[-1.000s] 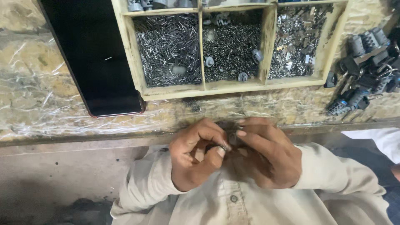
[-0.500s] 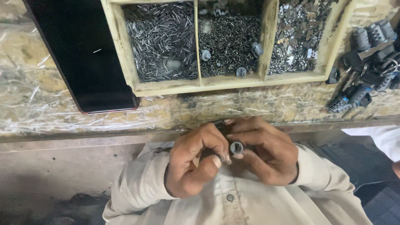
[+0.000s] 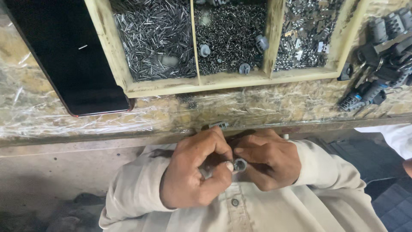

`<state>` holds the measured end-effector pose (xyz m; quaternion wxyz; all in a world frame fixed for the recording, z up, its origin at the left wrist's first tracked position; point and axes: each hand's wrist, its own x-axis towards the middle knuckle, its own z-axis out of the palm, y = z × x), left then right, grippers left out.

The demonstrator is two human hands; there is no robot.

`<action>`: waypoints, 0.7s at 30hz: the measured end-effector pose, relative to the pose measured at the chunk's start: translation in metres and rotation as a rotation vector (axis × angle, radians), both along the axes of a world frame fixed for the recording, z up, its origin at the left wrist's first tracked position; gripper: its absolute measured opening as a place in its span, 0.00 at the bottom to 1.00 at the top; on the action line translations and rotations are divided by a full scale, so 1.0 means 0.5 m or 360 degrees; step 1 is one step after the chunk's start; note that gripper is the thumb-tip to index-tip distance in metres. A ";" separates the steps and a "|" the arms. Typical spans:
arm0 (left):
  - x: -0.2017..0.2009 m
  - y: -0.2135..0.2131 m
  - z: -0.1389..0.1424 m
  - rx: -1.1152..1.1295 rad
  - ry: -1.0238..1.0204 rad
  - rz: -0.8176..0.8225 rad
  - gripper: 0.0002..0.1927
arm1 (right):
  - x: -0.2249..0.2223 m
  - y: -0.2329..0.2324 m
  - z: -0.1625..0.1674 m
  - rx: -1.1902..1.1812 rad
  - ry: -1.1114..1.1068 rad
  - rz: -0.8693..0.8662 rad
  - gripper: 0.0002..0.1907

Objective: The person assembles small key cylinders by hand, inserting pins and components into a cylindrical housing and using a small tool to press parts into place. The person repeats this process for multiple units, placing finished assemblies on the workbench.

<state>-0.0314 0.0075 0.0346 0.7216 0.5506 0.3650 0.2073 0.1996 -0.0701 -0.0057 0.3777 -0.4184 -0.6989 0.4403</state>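
Both hands met close to the chest, below the surface (image 3: 257,107) edge. The left hand (image 3: 195,172) and right hand (image 3: 268,159) had fingers clamped together on a small metal cylinder (image 3: 239,165) between them.

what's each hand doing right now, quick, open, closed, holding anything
Left hand: closed, pinching a small round metal part between thumb and fingers.
Right hand: closed, fingertips on the same part.

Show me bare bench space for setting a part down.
Free: the plastic-covered strip between the wooden tray and bench edge, and left below the black panel. Crowded: tray compartments, and the grey parts pile at right.
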 end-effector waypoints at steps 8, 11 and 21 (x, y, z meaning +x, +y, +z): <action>-0.008 0.024 0.005 -0.0383 0.0033 -0.0341 0.06 | 0.000 0.002 -0.011 0.0149 0.0200 0.0118 0.22; -0.003 0.027 0.006 -0.0442 0.0039 -0.0345 0.05 | 0.008 0.026 0.004 -0.0108 0.0055 0.0396 0.13; 0.015 0.008 0.009 0.0322 0.0168 -0.0037 0.09 | 0.029 0.052 0.009 0.1093 -0.0360 0.0251 0.11</action>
